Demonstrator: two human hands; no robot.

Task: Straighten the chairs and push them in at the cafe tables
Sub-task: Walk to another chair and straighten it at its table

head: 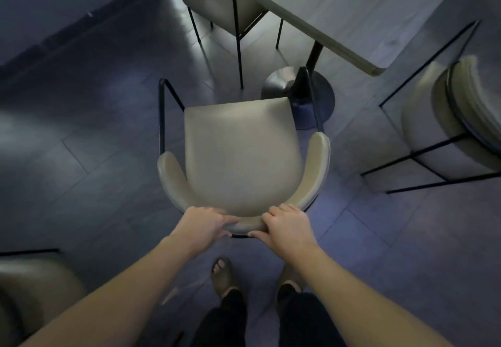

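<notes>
The chair (pixel 241 157), beige-padded with a curved backrest and thin black metal legs, stands on the floor just short of the tabletop (pixel 352 7), seat facing it. The left hand (pixel 202 226) and right hand (pixel 288 226) have their fingers clamped over the backrest's top edge.

Chair (pixel 241 154) before table (pixel 339 7)

dim room, dark plank floor (pixel 81 119), glare streak.
</notes>
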